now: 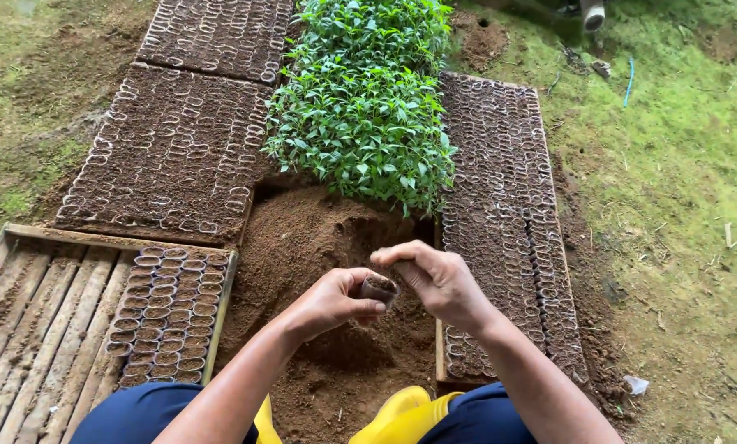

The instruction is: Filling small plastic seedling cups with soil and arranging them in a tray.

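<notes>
The small soil-filled pot (379, 289) is clamped in the left hand (333, 300) fingers; the right hand (438, 279) fingers are pinched together just above it. Soil is best pressed evenly, with the pot kept upright over the soil heap (319, 247) below.

I see the soil heap (319, 247) before me, seedlings (368, 90) behind it, filled pot trays (171, 156) to its left and right, and a bamboo tray (31, 321) holding pots (167, 316) at the near left.
</notes>
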